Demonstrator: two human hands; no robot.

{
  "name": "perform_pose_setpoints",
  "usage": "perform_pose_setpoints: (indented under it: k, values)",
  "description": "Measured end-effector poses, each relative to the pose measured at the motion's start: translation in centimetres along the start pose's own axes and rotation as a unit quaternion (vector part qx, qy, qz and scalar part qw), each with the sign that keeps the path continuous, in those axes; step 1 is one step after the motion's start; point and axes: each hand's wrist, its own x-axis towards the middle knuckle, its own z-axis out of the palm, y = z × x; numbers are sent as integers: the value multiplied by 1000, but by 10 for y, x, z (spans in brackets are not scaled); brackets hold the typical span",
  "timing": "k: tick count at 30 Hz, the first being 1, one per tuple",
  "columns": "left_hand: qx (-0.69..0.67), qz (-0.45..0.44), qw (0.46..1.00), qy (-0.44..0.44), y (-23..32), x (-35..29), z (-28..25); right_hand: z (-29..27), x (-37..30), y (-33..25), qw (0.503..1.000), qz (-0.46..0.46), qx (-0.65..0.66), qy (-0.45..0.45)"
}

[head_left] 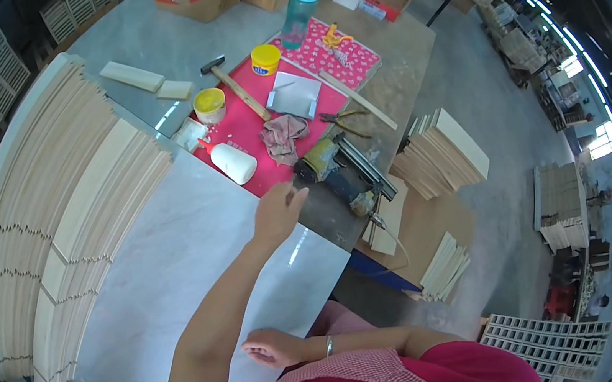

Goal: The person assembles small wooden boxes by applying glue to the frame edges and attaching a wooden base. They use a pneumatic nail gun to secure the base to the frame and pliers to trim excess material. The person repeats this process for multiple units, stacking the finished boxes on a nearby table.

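Note:
My left hand point(278, 214) is over the far part of the white marbled tabletop point(176, 262), beside the pink sheet point(251, 176). Its thumb stands apart from bent fingers, and nothing shows in it. Just beyond lies a nail gun point(350, 173) with a hose fitting, not visibly touched. My right hand point(272, 348), with a bracelet at the wrist, rests near my body at the table's near side, fingers curled and nothing seen inside. A white glue bottle point(234, 163) with a red tip lies left of a crumpled rag point(285, 138).
Tall stacks of pale boards point(86, 166) line the left side. A hammer point(239, 91), pliers point(347, 117), yellow-lidded tub point(265, 59), open tub point(210, 105), white tray point(294, 96) and teal bottle point(300, 18) sit farther back. More stacked panels point(444, 153) stand right.

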Motion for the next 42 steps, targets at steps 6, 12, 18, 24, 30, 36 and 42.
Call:
perform_pose_setpoints:
  k: [6,12,18,24,30,36,42]
  values:
    - [-26,5,999,-47,15,72,28,-126,-20,-54,986,93,8,140]
    - [164,15,986,-29,17,170,49,-317,-26,-48,932,113,-104,329]
    - [358,-114,926,-32,19,244,94,-445,-34,-9,899,122,-112,406]
    - [384,-14,922,-33,9,223,98,-471,-26,14,888,125,-37,440]
    - [343,129,930,13,-5,190,76,-458,24,39,889,138,91,427]
    - [319,42,944,-72,29,173,69,-483,112,68,893,182,-164,379]
    - [273,44,961,-25,65,124,41,-531,182,88,852,390,-283,204]
